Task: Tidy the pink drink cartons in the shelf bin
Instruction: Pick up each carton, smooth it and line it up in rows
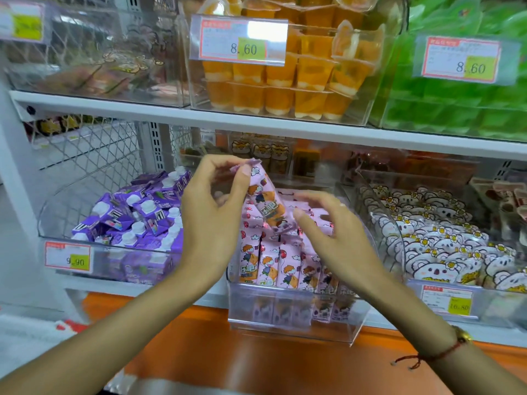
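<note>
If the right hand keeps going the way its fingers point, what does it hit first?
Most likely the tilted pink carton pinched by the left hand. The right hand is open, fingertips aimed left at its lower end; depth is uncertain.

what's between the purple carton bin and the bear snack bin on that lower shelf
The clear bin of pink drink cartons, seen in the head view.

Price tags' (243,41) small print blurred (only large numerals legible), green packs (456,109) too.
</note>
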### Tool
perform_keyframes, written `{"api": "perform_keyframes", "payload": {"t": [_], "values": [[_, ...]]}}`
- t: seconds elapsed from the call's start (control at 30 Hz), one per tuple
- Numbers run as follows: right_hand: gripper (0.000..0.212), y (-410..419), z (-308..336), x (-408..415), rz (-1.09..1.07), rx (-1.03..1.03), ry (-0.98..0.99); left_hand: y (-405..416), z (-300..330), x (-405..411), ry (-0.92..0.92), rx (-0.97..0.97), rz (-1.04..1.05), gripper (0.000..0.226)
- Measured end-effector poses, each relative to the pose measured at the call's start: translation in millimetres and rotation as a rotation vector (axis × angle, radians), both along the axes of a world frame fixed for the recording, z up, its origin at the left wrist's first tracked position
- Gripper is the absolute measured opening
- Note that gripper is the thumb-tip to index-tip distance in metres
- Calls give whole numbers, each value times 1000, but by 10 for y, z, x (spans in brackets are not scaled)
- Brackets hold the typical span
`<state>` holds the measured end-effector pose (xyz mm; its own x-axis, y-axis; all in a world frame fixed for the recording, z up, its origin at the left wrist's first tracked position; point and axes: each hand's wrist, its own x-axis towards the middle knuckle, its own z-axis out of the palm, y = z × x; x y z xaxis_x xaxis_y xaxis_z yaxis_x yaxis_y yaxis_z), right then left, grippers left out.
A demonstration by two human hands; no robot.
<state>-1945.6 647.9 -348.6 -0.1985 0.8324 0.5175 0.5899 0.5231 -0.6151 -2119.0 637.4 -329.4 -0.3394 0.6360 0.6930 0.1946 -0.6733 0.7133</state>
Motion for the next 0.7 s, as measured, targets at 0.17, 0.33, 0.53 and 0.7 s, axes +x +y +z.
{"api": "perform_keyframes", "payload": {"t": [0.17, 0.33, 0.53, 0.7], "values": [[40, -144, 88, -185, 202, -81, 66, -93, -25, 60, -36, -41, -154, 11], [16, -79, 65, -156, 197, -401, 496, -64, -174, 42, 126, -240, -273, 29], [14, -64, -1, -127, 206, -583, 764, -84, -368, 127, 378, -297, -180, 41], [25, -32, -31, -109, 196, -526, 772, -87, -363, 165, 430, -234, -166, 39]]}}
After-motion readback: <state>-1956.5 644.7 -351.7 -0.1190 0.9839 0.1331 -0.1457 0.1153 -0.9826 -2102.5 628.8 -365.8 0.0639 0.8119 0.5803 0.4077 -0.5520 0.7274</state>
